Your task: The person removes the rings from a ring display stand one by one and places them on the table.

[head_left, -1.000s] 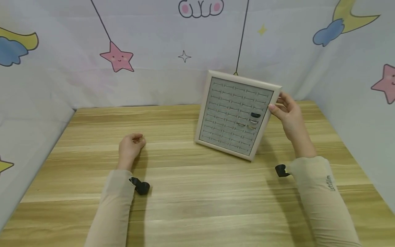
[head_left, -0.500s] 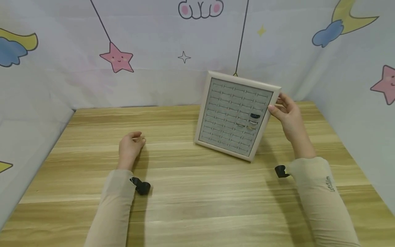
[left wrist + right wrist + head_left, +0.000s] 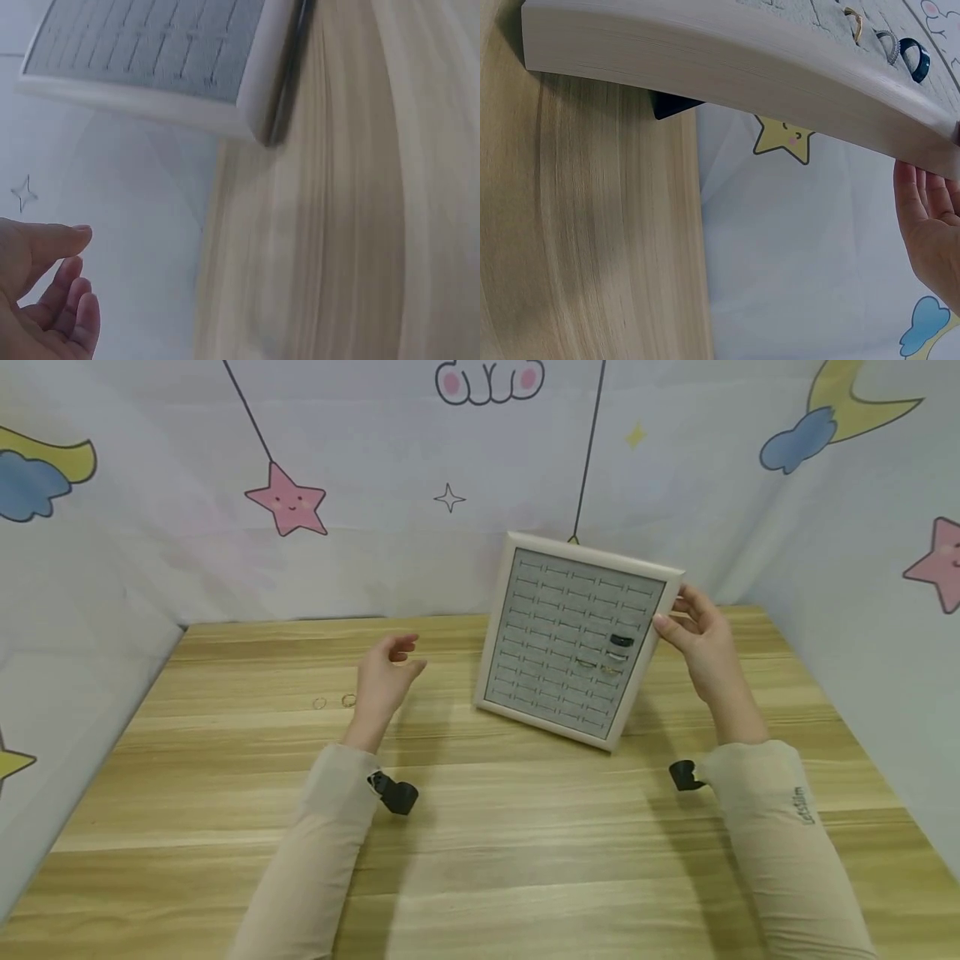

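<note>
A ring display board (image 3: 566, 639) with a pale frame and grey slotted face stands tilted on the table. My right hand (image 3: 705, 639) grips its right edge, thumb in front and fingers behind. Several rings sit in slots towards that side, among them a black ring (image 3: 915, 60), a silver ring (image 3: 887, 46) and a gold ring (image 3: 855, 26). Left of the board, my left hand (image 3: 384, 685) is over the table with thumb and fingers apart, and nothing shows between them. Behind it lie two thin rings, one loose ring (image 3: 319, 702) and another loose ring (image 3: 348, 700).
The wooden table (image 3: 480, 860) runs back to a white cloth backdrop (image 3: 375, 560) printed with stars, moons and clouds. Cloth also hangs along both sides. A dark support piece (image 3: 673, 105) shows under the board's edge in the right wrist view.
My left hand has moved right and away from me, towards the board, and two rings on the table now show where it was. The right hand and the board stay in place.
</note>
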Demonstrator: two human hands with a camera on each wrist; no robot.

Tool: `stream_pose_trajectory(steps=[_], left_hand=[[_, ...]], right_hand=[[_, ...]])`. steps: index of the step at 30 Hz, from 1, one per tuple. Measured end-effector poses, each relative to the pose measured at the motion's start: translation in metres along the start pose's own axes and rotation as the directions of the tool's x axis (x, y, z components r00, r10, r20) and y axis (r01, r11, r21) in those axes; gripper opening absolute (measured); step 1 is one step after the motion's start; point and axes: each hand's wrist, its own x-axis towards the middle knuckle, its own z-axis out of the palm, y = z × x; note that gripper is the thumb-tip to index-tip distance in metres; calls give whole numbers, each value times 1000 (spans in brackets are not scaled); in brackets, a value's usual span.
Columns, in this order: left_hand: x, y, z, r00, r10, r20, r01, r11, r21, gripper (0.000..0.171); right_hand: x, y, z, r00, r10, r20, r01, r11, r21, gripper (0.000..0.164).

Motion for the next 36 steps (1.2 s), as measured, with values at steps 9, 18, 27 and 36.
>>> stream_pose_trajectory(steps=[9,18,27,36], left_hand=[[-14,52,53,984,135,114,-130,990,-52,37],[-31,78,97,944,260,205,-267,964,10,33],[-41,85,128,936,249,249,-266,963,34,28],[-43,89,142,939,251,237,-273,960,65,25]], right_hand=[[-1,-1,0,1000,11,0,-11,1000,-8,62],[-1,-2,1,1000,22,-5,-22,1000,-6,65],[0,-1,0,1000,12,-10,-11,1000,16,61],[0,0,0,1000,-2,-1,2,999,41,53]])
